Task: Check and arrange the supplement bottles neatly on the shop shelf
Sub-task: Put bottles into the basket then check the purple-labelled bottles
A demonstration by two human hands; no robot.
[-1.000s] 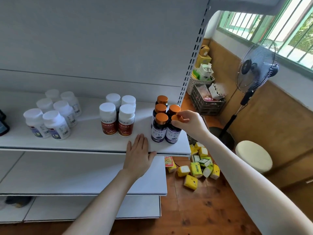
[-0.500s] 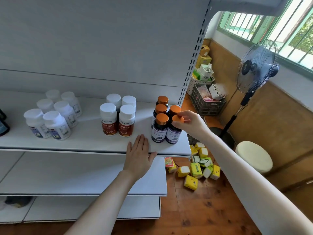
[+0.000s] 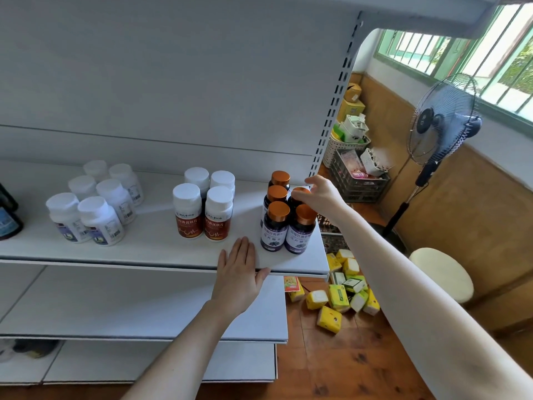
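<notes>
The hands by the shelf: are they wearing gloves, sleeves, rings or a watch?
No. The left hand and the right hand are both bare, with no gloves. Both forearms are uncovered as far as the picture shows, so no sleeve is in view. No ring, watch or bracelet can be seen on either.

A dark bottle (image 3: 8, 223) is cut off by the left edge. The right hand (image 3: 320, 194) covers most of one orange-capped bottle (image 3: 298, 197), so its label is hidden. Print on the white bottles (image 3: 98, 217) is too small to read.
</notes>
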